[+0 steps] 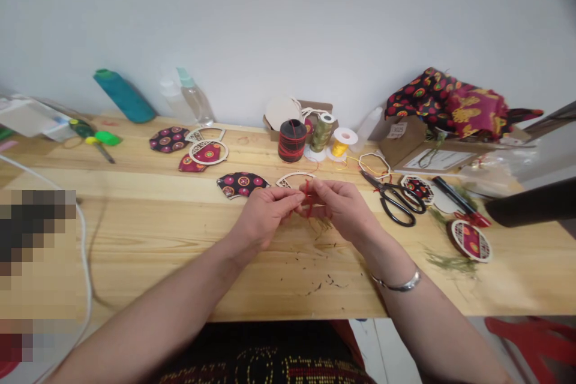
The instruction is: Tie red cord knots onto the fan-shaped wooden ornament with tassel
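Observation:
Over the middle of the wooden table (171, 258), my left hand (267, 213) and my right hand (339, 204) meet fingertip to fingertip. Both pinch a thin red cord (308, 195), part of which hangs between the fingers. My fingers hide its ends and any knot. Below the right hand a small olive-green thread bunch (321, 228) shows; whether it joins the cord I cannot tell. Just behind the hands lie a fan-shaped dark patterned fabric piece (243, 185) and a pale fan-shaped openwork frame (294, 179). Black-handled scissors (398, 201) rest to the right of my right hand.
Thread spools stand at the back: black-and-red (291, 143), olive (321, 135) and yellow (341, 145). A cardboard box (400, 147) with patterned cloth (472, 102) is at right, near a round patterned pendant (471, 241). A teal thread cone (125, 96) leans back left; a white cable (83, 240) crosses the left side.

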Available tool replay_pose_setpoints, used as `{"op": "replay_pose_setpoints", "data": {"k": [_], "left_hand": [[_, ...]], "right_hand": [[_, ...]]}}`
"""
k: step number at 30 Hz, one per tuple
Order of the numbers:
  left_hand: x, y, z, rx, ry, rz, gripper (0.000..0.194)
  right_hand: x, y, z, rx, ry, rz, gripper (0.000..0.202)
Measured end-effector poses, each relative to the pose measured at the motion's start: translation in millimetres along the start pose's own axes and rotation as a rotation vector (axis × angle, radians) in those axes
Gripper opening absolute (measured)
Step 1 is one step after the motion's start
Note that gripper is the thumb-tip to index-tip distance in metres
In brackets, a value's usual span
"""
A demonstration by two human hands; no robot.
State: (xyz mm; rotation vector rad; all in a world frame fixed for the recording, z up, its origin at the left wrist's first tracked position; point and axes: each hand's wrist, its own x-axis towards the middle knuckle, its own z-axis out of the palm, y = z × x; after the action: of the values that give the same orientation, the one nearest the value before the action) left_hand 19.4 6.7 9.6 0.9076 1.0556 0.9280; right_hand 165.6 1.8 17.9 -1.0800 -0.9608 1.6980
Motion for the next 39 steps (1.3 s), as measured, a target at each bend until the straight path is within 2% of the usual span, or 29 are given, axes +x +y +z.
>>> {"op": "replay_pose_setpoints", "data": {"k": [4,9,17,27,35,39], "left_hand": [[1,0,0.0,-0.012,0.004,0.001,0.011],[1,-2,-1.7,0.007,-0.014,0.020,0.009],[0,0,-0.8,-0.038,-0.028,-0.004,0.016],[-1,-2,-1.6,-0.100,-0.070,-0.033,0.015],[0,1,-3.5,0.066,0.005,0.015,0.016],[0,2,-3.6,0.064,0.054,0.027,0.015]], "right_hand": [[0,3,-1,-0.114,-0.013,-0.012,0.031],[3,7,-2,-0.266,0.072,-0.103,0.024],[5,6,-1,-0.275,0.185,-0.137,0.020],[7,10,-2,-0.531,0.245,-0.415,0.008],[8,12,-7,-0.614,0.280,-0.388,0.010],[7,10,-7,-0.619,0.305,-0.385,0.010]]}}
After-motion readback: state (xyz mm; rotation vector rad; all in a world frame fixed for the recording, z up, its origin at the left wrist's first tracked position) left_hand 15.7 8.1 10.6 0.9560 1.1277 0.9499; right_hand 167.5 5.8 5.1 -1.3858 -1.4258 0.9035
